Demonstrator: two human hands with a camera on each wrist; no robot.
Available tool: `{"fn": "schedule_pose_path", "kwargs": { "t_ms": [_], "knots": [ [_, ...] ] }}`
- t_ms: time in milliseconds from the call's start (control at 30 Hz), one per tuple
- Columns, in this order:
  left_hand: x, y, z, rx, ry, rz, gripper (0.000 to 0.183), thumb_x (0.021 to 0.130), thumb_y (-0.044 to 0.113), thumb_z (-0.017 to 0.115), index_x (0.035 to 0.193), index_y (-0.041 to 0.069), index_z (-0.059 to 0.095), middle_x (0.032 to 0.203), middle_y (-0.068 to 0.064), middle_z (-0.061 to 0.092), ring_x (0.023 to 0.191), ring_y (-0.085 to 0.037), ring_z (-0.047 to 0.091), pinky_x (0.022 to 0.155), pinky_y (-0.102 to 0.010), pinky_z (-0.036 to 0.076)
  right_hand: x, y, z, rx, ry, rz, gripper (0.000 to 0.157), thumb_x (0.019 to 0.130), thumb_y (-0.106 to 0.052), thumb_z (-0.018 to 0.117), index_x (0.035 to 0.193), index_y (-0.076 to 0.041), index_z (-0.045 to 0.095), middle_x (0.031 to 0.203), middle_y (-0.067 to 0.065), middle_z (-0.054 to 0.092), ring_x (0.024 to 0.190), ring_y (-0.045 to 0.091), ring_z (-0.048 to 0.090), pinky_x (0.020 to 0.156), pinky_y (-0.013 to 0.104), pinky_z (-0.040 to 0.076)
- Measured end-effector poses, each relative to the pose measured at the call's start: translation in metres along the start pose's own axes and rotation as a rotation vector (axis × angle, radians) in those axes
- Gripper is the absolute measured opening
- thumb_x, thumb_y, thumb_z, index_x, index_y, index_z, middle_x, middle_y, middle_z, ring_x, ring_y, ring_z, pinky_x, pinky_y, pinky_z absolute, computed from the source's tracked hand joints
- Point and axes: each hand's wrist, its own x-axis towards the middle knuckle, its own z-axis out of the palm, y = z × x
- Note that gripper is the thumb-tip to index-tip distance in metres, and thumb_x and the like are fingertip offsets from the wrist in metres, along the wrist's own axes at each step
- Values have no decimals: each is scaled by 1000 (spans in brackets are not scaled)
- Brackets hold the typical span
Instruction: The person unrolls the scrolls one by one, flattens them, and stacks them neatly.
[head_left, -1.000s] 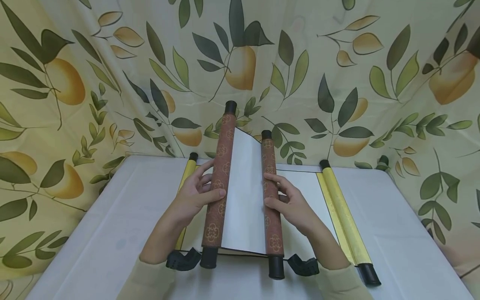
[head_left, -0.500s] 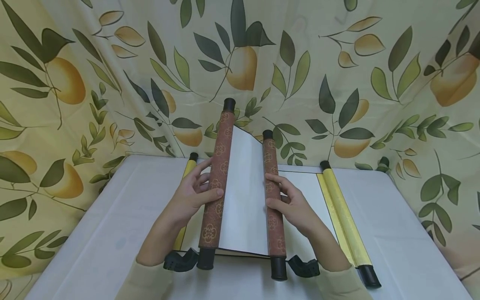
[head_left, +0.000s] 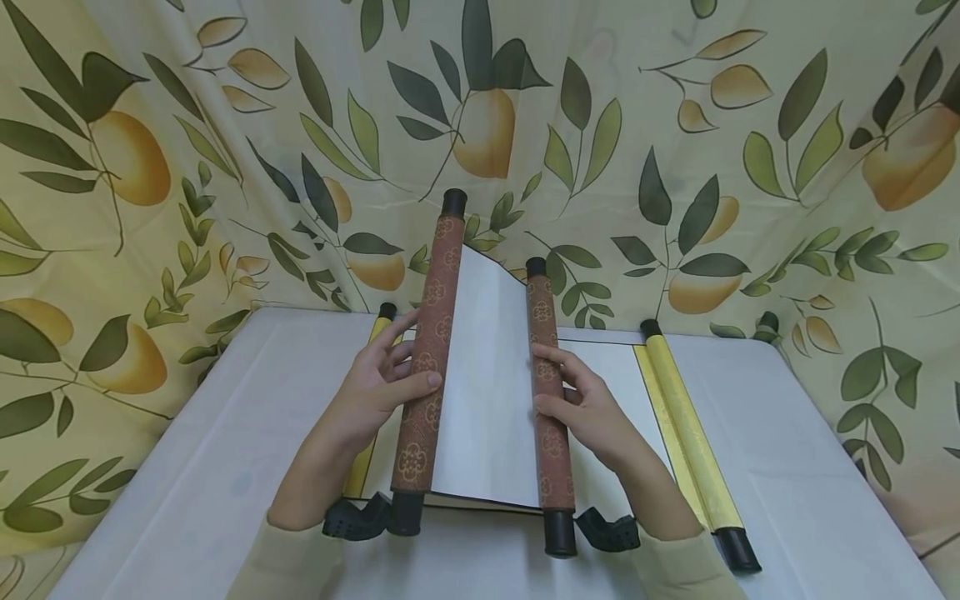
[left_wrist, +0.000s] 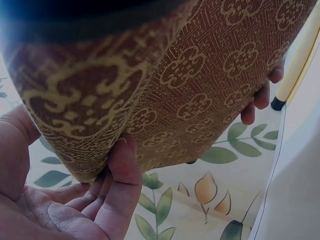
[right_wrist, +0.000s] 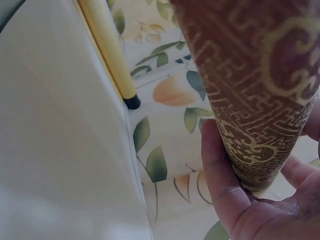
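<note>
Between my hands a brown-red scroll with gold flower patterns and black end knobs is partly unrolled and raised, tilted upward. My left hand (head_left: 378, 387) grips its left roll (head_left: 426, 367), thumb in front and fingers behind. My right hand (head_left: 592, 408) holds the right roll (head_left: 551, 425) the same way. Blank white paper (head_left: 487, 375) spans the gap between the rolls. The left wrist view shows the patterned backing (left_wrist: 190, 95) close up, with other fingertips (left_wrist: 260, 98) at its far edge. In the right wrist view the thumb and fingers wrap the roll (right_wrist: 260, 115).
Under the raised scroll, a second scroll lies spread on the white table (head_left: 225, 417). Its yellow right roller (head_left: 693, 433) and yellow left roller (head_left: 360, 479) have black ends. A curtain (head_left: 480, 67) printed with fruit and leaves hangs behind. Black wrist devices (head_left: 357, 518) flank the knobs.
My left hand has shifted slightly left and up with the left roll, and my right hand slightly right. The gap of white paper between the rolls is wider.
</note>
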Motion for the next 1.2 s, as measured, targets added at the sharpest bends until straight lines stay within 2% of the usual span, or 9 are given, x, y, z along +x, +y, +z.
{"fn": "schedule_pose_path", "kwargs": {
  "t_ms": [667, 900, 1200],
  "knots": [
    [-4, 7, -3, -10, 16, 5, 84, 88, 2, 69, 158, 19, 25, 141, -21, 52, 118, -28, 62, 91, -38, 55, 0, 0, -3, 12, -3, 2, 61, 96, -8, 62, 152, -21, 39, 155, 18, 30, 128, 43, 50, 89, 45, 55],
    [-4, 10, -4, -13, 7, 28, 84, 88, 1, 68, 158, 19, 25, 142, -21, 50, 118, -27, 62, 90, -37, 56, 1, 1, -4, 12, 1, 12, 63, 95, -7, 63, 152, -21, 38, 148, 21, 37, 124, 41, 53, 88, 43, 56],
    [-5, 10, -7, -13, 10, 41, 83, 88, 0, 68, 158, 20, 26, 138, -21, 53, 115, -26, 63, 88, -38, 56, 1, 0, -4, 1, 4, 18, 64, 95, -9, 65, 152, -21, 39, 147, 20, 38, 124, 41, 54, 90, 44, 55]
  ]
}}
